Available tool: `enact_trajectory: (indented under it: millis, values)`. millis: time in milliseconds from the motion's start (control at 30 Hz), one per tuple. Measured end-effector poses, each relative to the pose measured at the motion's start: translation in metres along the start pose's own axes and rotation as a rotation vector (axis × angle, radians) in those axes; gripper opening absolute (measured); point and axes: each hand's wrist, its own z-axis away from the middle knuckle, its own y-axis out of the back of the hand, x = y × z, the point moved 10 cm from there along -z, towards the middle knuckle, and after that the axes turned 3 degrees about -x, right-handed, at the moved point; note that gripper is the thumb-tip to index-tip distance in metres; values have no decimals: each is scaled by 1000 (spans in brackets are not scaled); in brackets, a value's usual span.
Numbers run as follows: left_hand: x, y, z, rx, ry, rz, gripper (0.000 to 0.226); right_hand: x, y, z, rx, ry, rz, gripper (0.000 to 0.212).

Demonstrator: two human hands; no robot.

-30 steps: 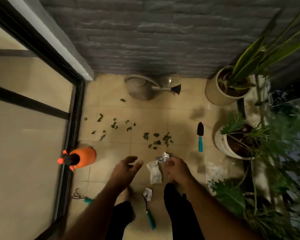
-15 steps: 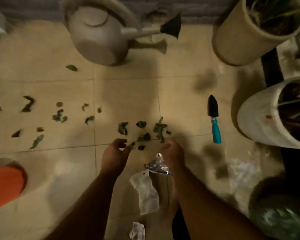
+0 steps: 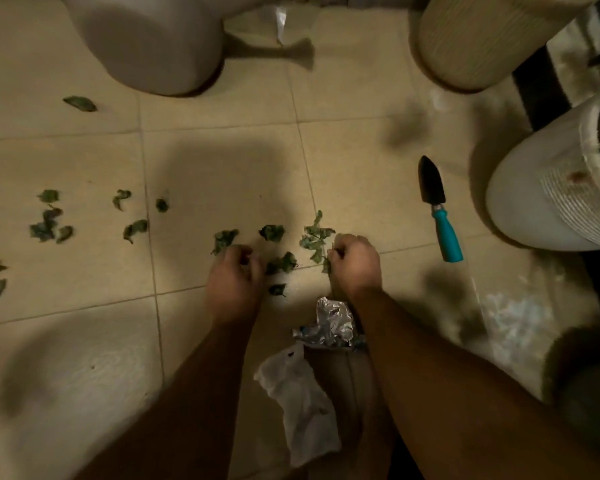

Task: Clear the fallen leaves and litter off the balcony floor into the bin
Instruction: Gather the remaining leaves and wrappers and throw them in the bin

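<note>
Several dark green fallen leaves [image 3: 272, 232] lie scattered on the beige tiled floor [image 3: 222, 161], more of them out to the left [image 3: 47, 223]. My left hand [image 3: 232, 275] is down on the tiles with fingers curled over a leaf at the cluster's near edge. My right hand [image 3: 355, 263] is curled too and pinches a leaf sprig [image 3: 316, 239]. A crumpled silver foil wrapper [image 3: 329, 323] lies under my right forearm. A white crumpled wrapper [image 3: 302, 400] lies on the floor between my arms. No bin is in view.
A grey watering can [image 3: 146, 39] stands at the back. A ribbed beige pot [image 3: 482, 39] and a white pot [image 3: 548, 195] stand to the right. A black trowel with a teal handle [image 3: 437, 209] lies near the white pot.
The view has dropped closer to the floor. Both hands have moved forward into the leaf cluster and curled onto leaves; the foil wrapper now lies behind my right hand.
</note>
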Motion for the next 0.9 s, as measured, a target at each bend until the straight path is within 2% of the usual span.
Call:
enact_trajectory:
  millis: [67,133,200,300,400,467,533,633,733,833,900]
  values:
    - [-17,-10,5,-61,3,-68,32,-2,-3,2,0,-24,-40,9]
    - [-28,-20,10,-125,-7,-157,38,5,2,5,49,-143,-236,10]
    - [-24,-26,12,-130,-73,-220,33,18,5,12,86,-300,-505,6]
    - [-20,-28,10,-119,-112,-241,21,24,-2,21,25,-383,-642,13]
    - [-26,-27,8,-128,-89,-187,17,16,-3,21,11,-290,-469,8]
    - [-27,-24,6,-119,-66,-91,16,12,-6,24,10,-240,-326,17]
    - [-26,-19,5,-103,-24,6,15,8,-13,29,-16,-202,-271,16]
    - [-13,-15,9,-96,-50,-4,21,-4,-23,35,-55,-156,-215,14]
    - [-2,-22,18,-125,-123,-43,27,-6,-25,34,-53,-179,-250,7]
    - [3,-44,30,-224,-202,-88,27,0,-24,35,-70,-212,-340,8]
    - [-1,-58,34,-280,-201,-128,38,8,-20,37,-56,-248,-429,12]
